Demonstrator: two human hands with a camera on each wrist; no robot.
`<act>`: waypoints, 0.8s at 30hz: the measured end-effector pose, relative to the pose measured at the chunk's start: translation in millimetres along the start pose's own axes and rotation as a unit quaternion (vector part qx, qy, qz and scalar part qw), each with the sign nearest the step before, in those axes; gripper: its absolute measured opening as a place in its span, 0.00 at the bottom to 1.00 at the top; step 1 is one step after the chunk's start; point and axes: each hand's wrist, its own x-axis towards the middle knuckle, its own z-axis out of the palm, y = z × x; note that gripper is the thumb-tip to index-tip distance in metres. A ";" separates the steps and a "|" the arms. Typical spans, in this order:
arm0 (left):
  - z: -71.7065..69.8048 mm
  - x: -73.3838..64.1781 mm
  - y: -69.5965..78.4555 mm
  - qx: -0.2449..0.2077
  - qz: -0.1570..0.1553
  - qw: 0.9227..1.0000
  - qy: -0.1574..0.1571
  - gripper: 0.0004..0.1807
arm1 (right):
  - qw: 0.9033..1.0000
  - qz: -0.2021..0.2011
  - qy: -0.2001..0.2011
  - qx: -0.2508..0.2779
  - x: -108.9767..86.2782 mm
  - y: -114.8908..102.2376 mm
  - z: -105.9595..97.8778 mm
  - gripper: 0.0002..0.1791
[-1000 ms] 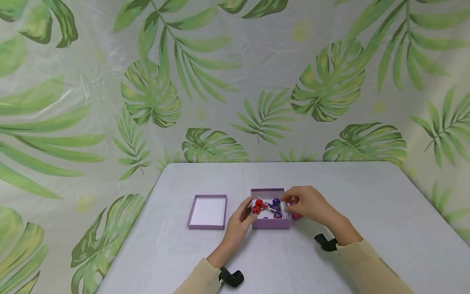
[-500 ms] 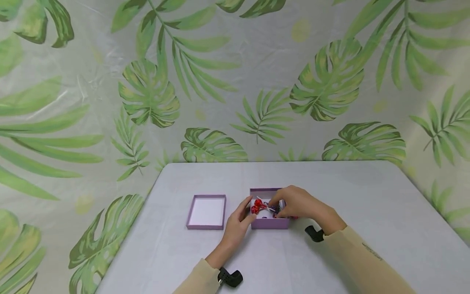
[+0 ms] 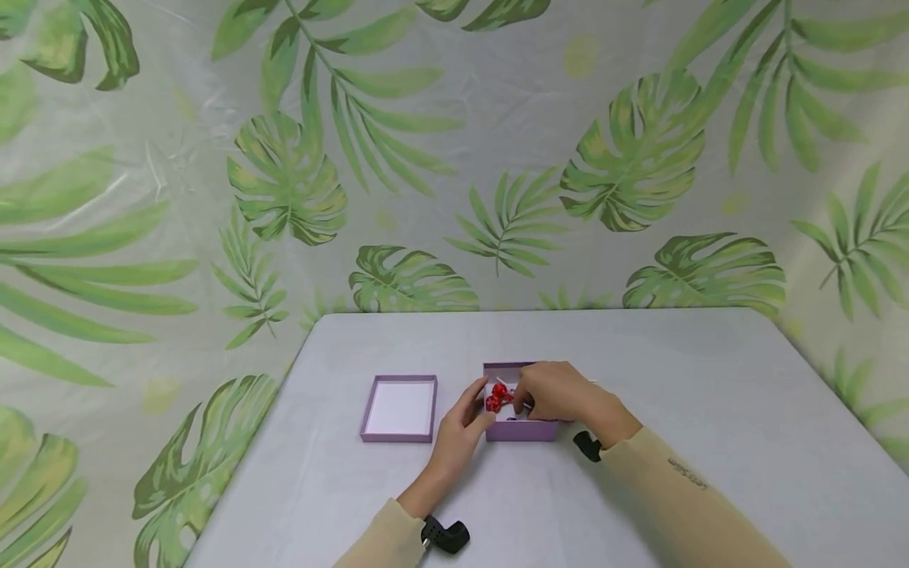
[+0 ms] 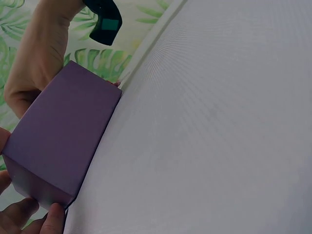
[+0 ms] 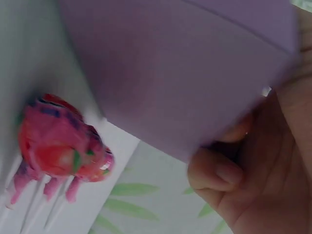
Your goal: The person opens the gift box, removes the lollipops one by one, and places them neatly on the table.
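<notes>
A purple box [image 3: 521, 431] with its top off stands mid-table. Inside at its left lie red-wrapped lollipops [image 3: 497, 397]. My left hand [image 3: 454, 435] holds the box's left end, thumb at the front corner and fingers against the side; the left wrist view shows those fingers [image 4: 51, 219]. Over the right part of the box, my right hand [image 3: 561, 392] reaches in with bent fingers. A bit of dark purple wrapper shows by its fingertips, which are mostly hidden. Pink-wrapped lollipops [image 5: 58, 141] lie on the table outside the box, seen in the right wrist view.
Left of the box, the purple-edged lid [image 3: 399, 410] lies with its white inside up. Everything stands on a white-covered table [image 3: 341, 505]. A leaf-patterned sheet [image 3: 412, 181] hangs behind it.
My right hand has moved left from the box's right edge to over its inside, covering the purple lollipops. The left hand stays on the box.
</notes>
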 end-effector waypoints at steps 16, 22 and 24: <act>1.1 7.0 -26.2 0.025 0.002 1.000 0.010 0.31 | 0.999 0.027 0.031 -0.033 4.9 2.8 11.7 0.06; 0.9 8.7 -37.6 0.035 -0.003 0.999 0.014 0.32 | 0.998 0.051 0.046 -0.012 6.1 2.3 16.1 0.07; 0.5 8.3 -37.7 0.035 -0.006 0.999 0.014 0.32 | 0.997 0.061 0.053 0.003 6.3 1.1 16.6 0.08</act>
